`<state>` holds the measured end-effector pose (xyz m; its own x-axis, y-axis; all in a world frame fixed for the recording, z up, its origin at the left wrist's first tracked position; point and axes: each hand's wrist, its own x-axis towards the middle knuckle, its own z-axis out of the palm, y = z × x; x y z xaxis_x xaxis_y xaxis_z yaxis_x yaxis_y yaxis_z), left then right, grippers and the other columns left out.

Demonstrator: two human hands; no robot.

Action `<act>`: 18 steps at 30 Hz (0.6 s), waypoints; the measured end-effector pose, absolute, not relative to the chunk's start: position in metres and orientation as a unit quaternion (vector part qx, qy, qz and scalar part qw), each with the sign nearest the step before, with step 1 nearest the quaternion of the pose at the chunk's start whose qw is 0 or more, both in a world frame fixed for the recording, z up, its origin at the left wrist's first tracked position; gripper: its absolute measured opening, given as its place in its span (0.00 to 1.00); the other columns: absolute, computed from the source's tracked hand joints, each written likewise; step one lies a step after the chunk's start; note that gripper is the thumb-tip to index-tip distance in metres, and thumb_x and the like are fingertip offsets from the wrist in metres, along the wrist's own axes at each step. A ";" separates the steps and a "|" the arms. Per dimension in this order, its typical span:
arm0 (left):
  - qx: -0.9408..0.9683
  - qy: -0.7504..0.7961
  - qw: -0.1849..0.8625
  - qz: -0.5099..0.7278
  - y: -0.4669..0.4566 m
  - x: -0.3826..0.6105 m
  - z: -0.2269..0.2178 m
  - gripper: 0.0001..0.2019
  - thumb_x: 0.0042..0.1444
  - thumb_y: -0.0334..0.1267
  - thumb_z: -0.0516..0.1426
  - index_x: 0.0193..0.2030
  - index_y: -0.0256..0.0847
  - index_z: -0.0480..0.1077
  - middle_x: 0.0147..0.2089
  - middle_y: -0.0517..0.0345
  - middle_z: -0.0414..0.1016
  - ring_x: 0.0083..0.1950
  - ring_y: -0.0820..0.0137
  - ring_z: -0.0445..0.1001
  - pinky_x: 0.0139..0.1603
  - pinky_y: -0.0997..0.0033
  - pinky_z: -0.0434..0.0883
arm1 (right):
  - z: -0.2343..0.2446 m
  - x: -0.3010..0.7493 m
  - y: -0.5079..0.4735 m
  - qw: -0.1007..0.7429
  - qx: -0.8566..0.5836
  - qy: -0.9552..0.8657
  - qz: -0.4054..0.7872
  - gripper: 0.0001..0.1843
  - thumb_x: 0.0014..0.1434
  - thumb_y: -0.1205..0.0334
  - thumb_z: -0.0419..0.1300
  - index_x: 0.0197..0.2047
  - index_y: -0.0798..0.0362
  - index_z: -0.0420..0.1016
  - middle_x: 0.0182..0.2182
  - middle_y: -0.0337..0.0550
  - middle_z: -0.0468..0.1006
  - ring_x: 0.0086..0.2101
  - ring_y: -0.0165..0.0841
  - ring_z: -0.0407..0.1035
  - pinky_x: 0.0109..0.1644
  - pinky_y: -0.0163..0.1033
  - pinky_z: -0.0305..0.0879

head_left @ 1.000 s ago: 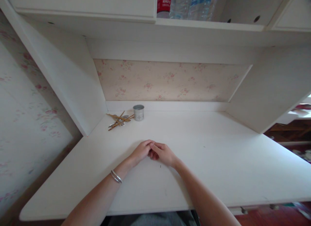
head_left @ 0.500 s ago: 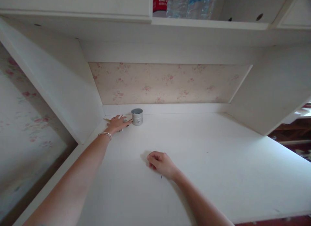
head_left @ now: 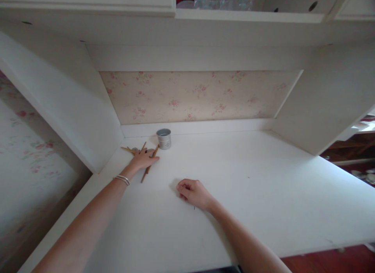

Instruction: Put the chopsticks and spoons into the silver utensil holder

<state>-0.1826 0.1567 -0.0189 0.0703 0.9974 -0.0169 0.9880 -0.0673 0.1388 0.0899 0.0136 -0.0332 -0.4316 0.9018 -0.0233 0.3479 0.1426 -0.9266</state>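
One cup (head_left: 164, 140) beside sticks (head_left: 145, 174) under spread left hand (head_left: 142, 160); right hand (head_left: 193, 193) curled; bottles (head_left: 208, 0) above.

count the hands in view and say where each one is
2. The left hand is over the wooden sticks, near the metal cup; the right hand rests, loosely curled, on the desk. Neither is hidden.

One metal cup (head_left: 164, 142), two bangles (head_left: 122, 179), several chopsticks (head_left: 144, 175), exact count hidden.
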 end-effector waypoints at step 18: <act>0.724 0.679 0.042 0.116 0.038 -0.125 -0.025 0.35 0.50 0.66 0.47 0.59 0.50 0.63 0.67 0.48 0.52 0.68 0.47 0.46 0.64 0.48 0.49 | 0.036 0.047 0.115 0.249 -0.473 -0.755 0.380 0.14 0.61 0.56 0.51 0.48 0.52 0.67 0.36 0.44 0.79 0.26 0.28 0.72 0.30 0.32 0.67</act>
